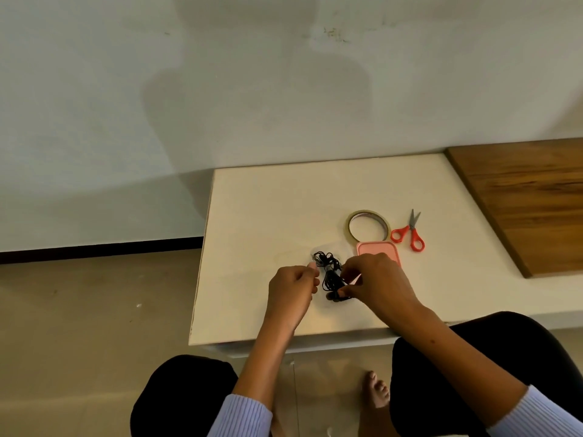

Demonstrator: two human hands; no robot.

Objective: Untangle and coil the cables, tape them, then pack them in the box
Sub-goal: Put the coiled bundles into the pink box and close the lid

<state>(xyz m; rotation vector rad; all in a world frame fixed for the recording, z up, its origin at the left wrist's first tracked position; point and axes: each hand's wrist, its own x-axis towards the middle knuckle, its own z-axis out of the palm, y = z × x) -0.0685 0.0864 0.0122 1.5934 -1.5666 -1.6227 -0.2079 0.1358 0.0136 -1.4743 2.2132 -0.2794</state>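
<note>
A tangle of thin black cables [330,274] lies on the white table [268,222] between my hands. My left hand [291,287] pinches the bundle's left side with fingertips together. My right hand [377,283] grips the bundle's right and lower part. Just behind my right hand sits a small pink box [377,249] with its lid on, partly hidden by my fingers. A roll of clear tape [367,226] lies flat behind the box.
Red-handled scissors [408,234] lie right of the tape. A dark wooden board [530,200] covers the table's right end. The table's left edge drops to the floor; a wall stands close behind. My knees and a bare foot are below the front edge.
</note>
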